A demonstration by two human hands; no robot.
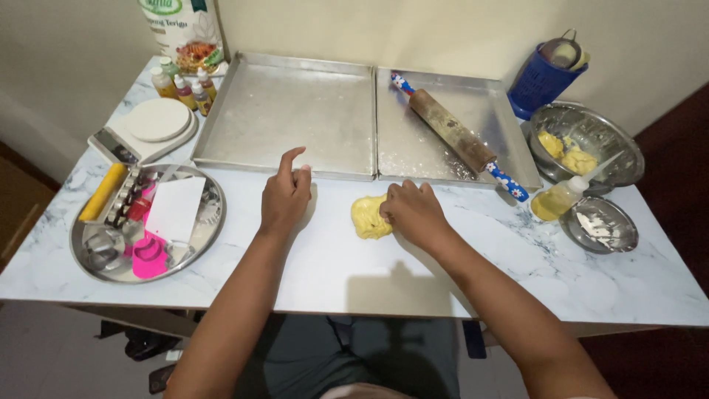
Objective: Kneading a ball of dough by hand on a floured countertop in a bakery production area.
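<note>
A lump of yellow dough (368,217) lies on the white marbled table (332,273). My right hand (415,213) presses on the dough's right side with curled fingers. My left hand (286,194) rests on the table to the left of the dough, index finger raised, holding nothing. Two empty metal baking trays (295,111) sit side by side behind my hands. A wooden rolling pin (452,133) with blue flowered handles lies diagonally across the right tray.
A round steel tray (203,236) at the left holds cookie cutters, a pink cutter and a white card. Behind it stand a white kitchen scale (156,122) and small colouring bottles (185,87). At the right are a dough bowl (591,140), a squeeze bottle (560,198), a floured bowl (600,225) and a blue cup (543,81).
</note>
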